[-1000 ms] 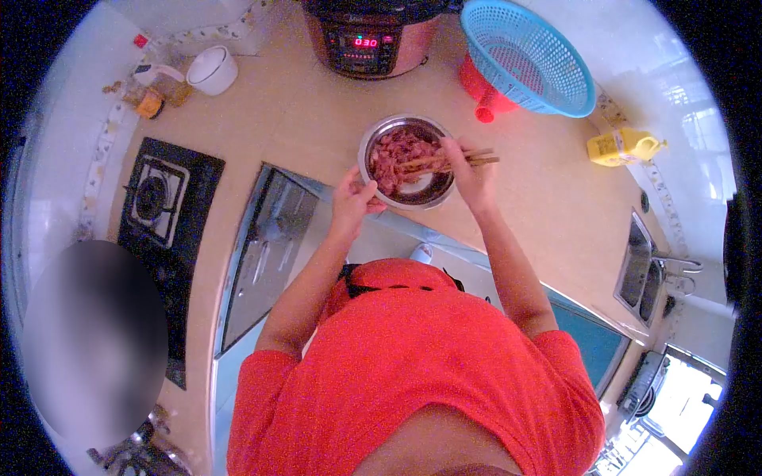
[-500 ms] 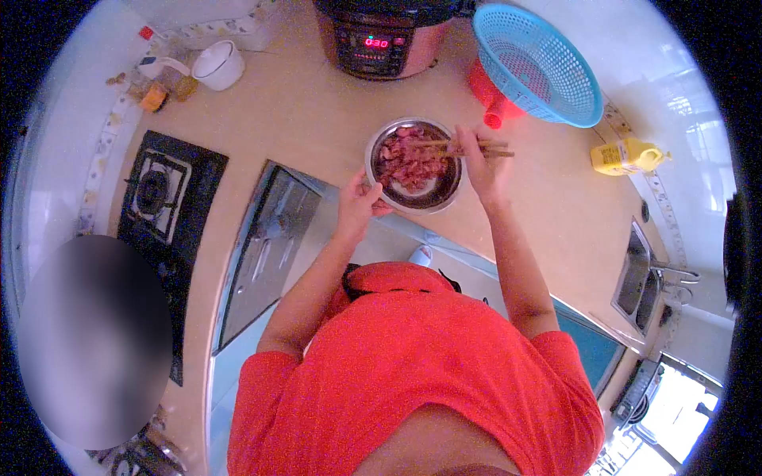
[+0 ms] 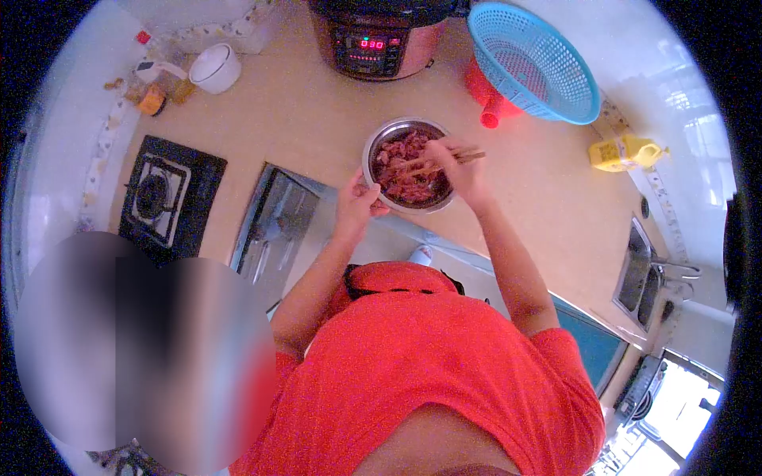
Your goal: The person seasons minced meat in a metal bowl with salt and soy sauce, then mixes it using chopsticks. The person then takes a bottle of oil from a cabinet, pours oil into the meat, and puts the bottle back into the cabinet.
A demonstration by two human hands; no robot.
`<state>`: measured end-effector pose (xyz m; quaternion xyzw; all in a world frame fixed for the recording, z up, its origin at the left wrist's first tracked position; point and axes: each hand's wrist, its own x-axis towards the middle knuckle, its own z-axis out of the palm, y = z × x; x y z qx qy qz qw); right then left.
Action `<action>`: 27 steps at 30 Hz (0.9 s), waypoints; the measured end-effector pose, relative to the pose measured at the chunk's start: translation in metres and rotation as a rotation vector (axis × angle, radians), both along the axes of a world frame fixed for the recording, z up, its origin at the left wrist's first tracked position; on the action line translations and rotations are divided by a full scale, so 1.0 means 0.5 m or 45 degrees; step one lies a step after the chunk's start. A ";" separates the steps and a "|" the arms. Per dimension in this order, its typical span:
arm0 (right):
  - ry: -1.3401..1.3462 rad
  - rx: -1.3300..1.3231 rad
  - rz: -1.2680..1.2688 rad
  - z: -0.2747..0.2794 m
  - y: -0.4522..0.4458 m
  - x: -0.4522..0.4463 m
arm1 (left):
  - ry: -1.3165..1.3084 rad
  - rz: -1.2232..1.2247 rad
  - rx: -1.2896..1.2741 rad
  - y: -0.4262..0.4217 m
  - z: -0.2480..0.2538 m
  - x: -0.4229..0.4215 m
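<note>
Gripping the metal bowl [image 3: 406, 124] by its left rim, the left hand [image 3: 357, 206] is probably steadying it on the counter [image 3: 302, 111]; reddish meat [image 3: 403, 170] is lying inside, where chopsticks [image 3: 472, 155] are reaching, the right hand [image 3: 463, 178] clasping them, seemingly for control.

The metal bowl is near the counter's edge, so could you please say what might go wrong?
The metal bowl could slip off the counter, since its front edge is close, if the left hand lost its grip at the rim. Meat might also get pushed over the side by the chopsticks in the right hand.
</note>
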<state>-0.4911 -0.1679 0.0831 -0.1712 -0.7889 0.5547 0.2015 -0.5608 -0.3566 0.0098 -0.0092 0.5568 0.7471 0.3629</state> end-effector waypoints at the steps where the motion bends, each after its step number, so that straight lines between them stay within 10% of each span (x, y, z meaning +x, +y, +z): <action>1: -0.028 -0.001 -0.088 -0.002 0.023 0.004 | -0.001 -0.002 0.012 -0.001 -0.002 -0.001; 11: 0.064 0.089 -0.425 -0.050 0.065 0.006 | 0.030 -0.008 0.036 0.004 -0.005 0.003; 27: -0.033 -0.200 0.052 0.095 0.077 0.080 | -0.035 -0.013 0.018 0.006 -0.018 0.001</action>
